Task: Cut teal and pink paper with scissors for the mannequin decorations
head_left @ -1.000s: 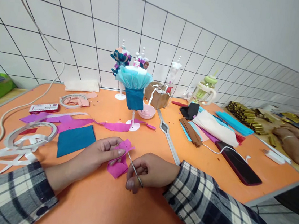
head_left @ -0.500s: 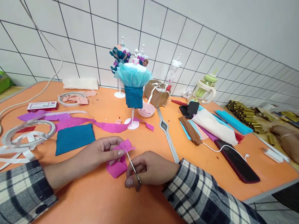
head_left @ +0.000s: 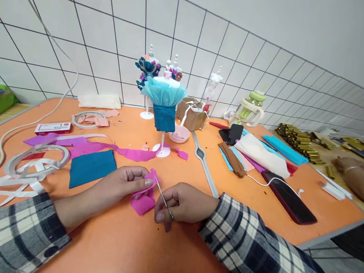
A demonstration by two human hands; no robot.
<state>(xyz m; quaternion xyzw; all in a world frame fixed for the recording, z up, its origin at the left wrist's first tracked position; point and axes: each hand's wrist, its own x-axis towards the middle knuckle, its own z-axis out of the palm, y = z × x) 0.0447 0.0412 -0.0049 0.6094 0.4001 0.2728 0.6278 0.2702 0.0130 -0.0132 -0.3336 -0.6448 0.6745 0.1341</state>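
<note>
My left hand (head_left: 119, 185) pinches a crumpled pink piece of crepe paper (head_left: 143, 200) just above the orange table (head_left: 121, 253). My right hand (head_left: 184, 202) is closed round small metal scissors (head_left: 164, 201), whose thin blades point up and left into the pink paper's top edge near my left thumb. Both forearms wear plaid sleeves and rest on the table's near edge.
Behind my hands lie a teal paper sheet (head_left: 91, 166), pink paper strips (head_left: 107, 149), white ribbon rolls (head_left: 38, 161) and a small mannequin stand in a teal and blue paper dress (head_left: 165, 103). A dark phone (head_left: 289, 197) lies right. Another person's hand (head_left: 358, 181) rests far right.
The pink paper's top flap has folded in under my left thumb, and the scissors' tips sit slightly closer to it. Both hands stay in the same place.
</note>
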